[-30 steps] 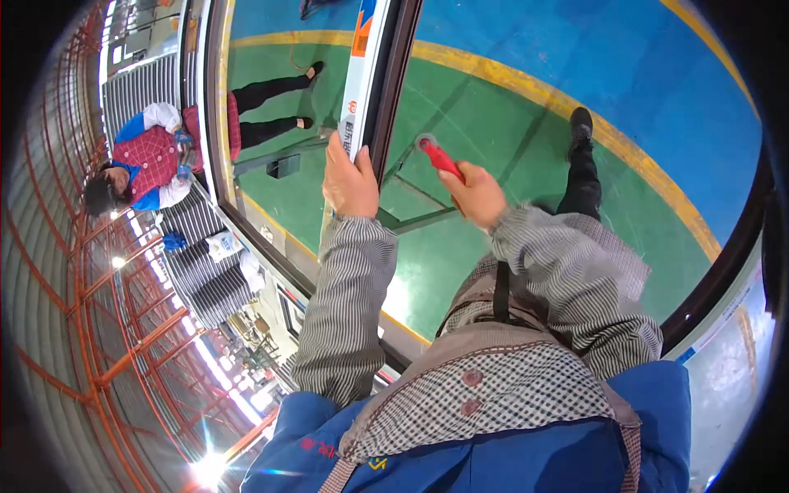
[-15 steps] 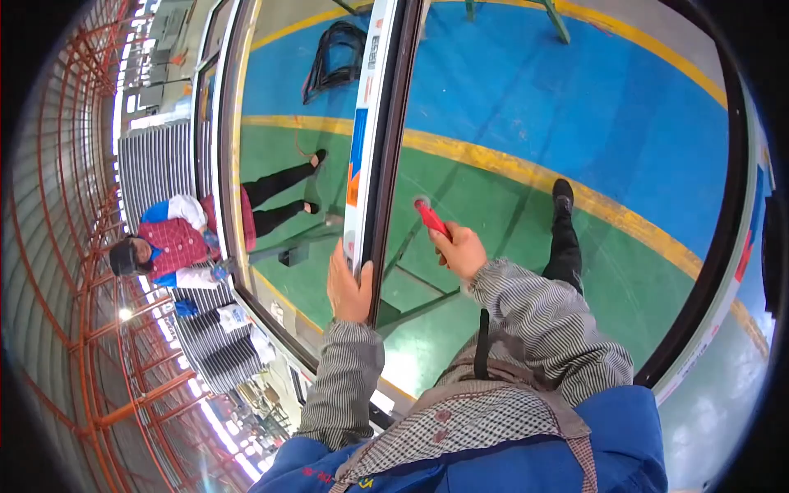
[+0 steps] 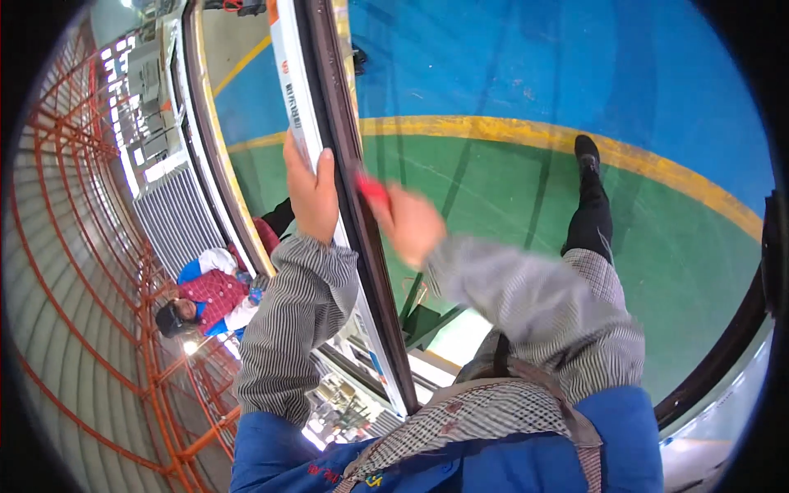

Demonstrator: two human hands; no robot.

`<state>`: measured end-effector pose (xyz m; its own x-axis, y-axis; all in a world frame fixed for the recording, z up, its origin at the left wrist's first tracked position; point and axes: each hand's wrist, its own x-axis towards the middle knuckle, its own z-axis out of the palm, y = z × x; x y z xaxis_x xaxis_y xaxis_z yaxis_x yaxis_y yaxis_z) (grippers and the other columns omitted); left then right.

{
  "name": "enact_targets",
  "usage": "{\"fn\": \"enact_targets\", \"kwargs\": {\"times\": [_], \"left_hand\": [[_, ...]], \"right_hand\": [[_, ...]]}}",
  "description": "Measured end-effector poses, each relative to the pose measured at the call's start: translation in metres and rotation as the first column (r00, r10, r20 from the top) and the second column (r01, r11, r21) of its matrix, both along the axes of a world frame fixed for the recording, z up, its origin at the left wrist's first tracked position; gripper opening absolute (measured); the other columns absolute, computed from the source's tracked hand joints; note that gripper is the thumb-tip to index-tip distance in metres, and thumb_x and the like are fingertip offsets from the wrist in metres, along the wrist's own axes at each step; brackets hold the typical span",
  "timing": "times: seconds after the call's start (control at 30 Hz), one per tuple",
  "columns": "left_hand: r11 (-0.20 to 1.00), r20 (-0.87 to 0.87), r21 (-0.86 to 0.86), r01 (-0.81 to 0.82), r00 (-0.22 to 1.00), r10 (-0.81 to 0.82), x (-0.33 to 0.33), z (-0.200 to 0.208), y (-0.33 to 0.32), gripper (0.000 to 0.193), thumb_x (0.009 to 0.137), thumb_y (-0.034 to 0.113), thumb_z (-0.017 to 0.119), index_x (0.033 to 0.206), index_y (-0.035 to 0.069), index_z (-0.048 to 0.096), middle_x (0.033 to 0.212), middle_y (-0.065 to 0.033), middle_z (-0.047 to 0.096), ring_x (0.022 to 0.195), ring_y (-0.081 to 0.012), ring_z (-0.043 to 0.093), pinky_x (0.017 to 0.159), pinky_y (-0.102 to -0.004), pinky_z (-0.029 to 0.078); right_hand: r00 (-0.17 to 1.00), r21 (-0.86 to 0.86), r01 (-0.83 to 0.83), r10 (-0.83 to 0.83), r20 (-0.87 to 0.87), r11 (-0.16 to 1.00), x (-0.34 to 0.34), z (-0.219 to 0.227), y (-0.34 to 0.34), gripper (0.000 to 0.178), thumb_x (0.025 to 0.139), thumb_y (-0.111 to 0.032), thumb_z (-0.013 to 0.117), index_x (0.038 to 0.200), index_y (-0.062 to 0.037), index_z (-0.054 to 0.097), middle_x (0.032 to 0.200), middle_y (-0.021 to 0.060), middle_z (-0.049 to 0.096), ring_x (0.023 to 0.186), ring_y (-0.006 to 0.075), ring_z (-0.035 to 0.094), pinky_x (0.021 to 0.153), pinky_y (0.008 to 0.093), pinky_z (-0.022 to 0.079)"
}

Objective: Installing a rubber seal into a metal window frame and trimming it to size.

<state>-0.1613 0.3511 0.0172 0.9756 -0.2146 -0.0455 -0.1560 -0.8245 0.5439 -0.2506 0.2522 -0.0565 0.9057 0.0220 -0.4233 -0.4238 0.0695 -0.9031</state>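
A long frame bar (image 3: 297,86), white on one face and dark brown along its inner edge, runs from the top of the view down past my hands. My left hand (image 3: 314,197) is closed round its white side, thumb lying along the face. In my right hand (image 3: 415,226), blurred by motion, is a red-handled tool (image 3: 374,191). Its tip meets or nearly meets the dark edge of the bar, just right of my left thumb; the tip itself is too smeared to make out.
Another frame bar (image 3: 215,156) stands farther left. Beyond it are a person in a red checked vest (image 3: 215,297) and a ribbed grey stack (image 3: 182,215). A green metal stand (image 3: 427,324) sits below the bar. At the right curves a dark frame edge (image 3: 713,353).
My left hand has shifted up along the bar. My right hand has brought the red-handled tool left, from over the floor to the bar's dark edge. The view has turned and shifted.
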Motion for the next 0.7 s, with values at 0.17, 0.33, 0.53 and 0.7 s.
{"fn": "enact_targets", "kwargs": {"times": [0.17, 0.33, 0.53, 0.7], "left_hand": [[0.976, 0.014, 0.184, -0.114, 0.993, 0.114, -0.008, 0.006, -0.009, 0.055, 0.092, 0.008, 0.051, 0.140, -0.005, 0.028, 0.133, -0.0225, 0.046, 0.123, -0.0306, 0.048, 0.103, -0.0360, 0.036], [0.984, 0.002, 0.155, -0.083, 0.996, 0.084, -0.023, 0.014, -0.018, 0.055, 0.093, 0.009, 0.049, 0.141, -0.003, 0.026, 0.133, -0.0225, 0.045, 0.122, -0.0304, 0.048, 0.102, -0.0364, 0.036], [0.971, -0.036, 0.183, -0.151, 0.986, 0.160, -0.047, 0.021, -0.031, 0.054, 0.092, 0.007, 0.049, 0.141, -0.003, 0.027, 0.131, -0.0221, 0.045, 0.120, -0.0296, 0.048, 0.102, -0.0351, 0.034], [0.968, -0.084, 0.221, -0.118, 0.987, 0.139, -0.060, 0.021, -0.031, 0.059, 0.091, 0.009, 0.052, 0.142, -0.004, 0.023, 0.130, -0.0286, 0.044, 0.119, -0.0384, 0.050, 0.099, -0.0381, 0.039]], "right_hand": [[0.948, 0.025, 0.283, -0.283, 0.144, 0.959, 0.097, 0.005, -0.035, 0.037, 0.093, -0.041, 0.051, 0.094, -0.0043, 0.060, 0.080, 0.0228, 0.063, 0.074, 0.0424, 0.062, 0.063, 0.0505, 0.049], [1.000, 0.104, -0.008, 0.007, 0.014, 0.995, 0.027, 0.027, -0.050, 0.040, 0.093, -0.040, 0.050, 0.115, -0.0073, 0.059, 0.091, 0.0245, 0.064, 0.084, 0.0411, 0.063, 0.073, 0.0495, 0.049], [0.944, -0.057, 0.255, -0.235, 0.231, 0.965, 0.210, 0.007, -0.119, 0.045, 0.093, -0.042, 0.049, 0.097, 0.0005, 0.062, 0.090, 0.0250, 0.064, 0.086, 0.0413, 0.061, 0.074, 0.0476, 0.048], [0.999, -0.091, 0.051, -0.049, 0.017, 0.995, 0.223, 0.000, -0.132, 0.049, 0.093, -0.045, 0.048, 0.103, -0.0001, 0.063, 0.093, 0.0263, 0.064, 0.094, 0.0418, 0.061, 0.084, 0.0478, 0.047]]}}
